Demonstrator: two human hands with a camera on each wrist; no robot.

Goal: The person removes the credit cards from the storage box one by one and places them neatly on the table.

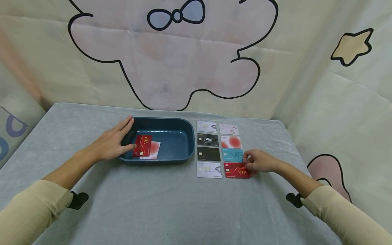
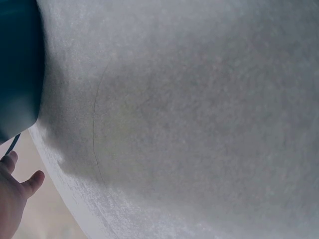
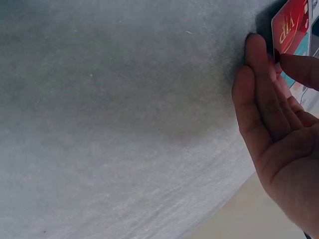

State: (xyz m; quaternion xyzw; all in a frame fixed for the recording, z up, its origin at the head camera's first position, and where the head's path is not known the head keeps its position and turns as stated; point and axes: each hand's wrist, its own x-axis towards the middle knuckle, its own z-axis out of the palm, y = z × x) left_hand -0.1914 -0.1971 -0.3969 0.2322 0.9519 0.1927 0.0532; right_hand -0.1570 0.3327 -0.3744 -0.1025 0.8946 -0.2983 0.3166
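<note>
A dark blue rectangular tray [image 1: 180, 158] holds a red VIP card [image 1: 142, 144], which overlaps a white card with a red circle [image 1: 154, 149]. My left hand [image 1: 111, 144] rests at the tray's left rim, fingers stretched along it and thumb reaching over the inside. To the right, cards lie in two columns on the cloth. At the right column's near end, my right hand [image 1: 260, 161] pinches the right edge of another red VIP card [image 1: 235, 170] between thumb and fingertips. In the right wrist view, that red card [image 3: 290, 25] shows just beyond the thumb.
Beyond the red card lie a teal card [image 1: 232, 154], a white card with red circles [image 1: 230, 142] and a pale pink card [image 1: 229, 129]. The left column has white cards [image 1: 209, 169] and black cards [image 1: 209, 154]. Grey cloth [image 1: 171, 204] covers the table; a printed curtain [image 1: 190, 68] hangs behind.
</note>
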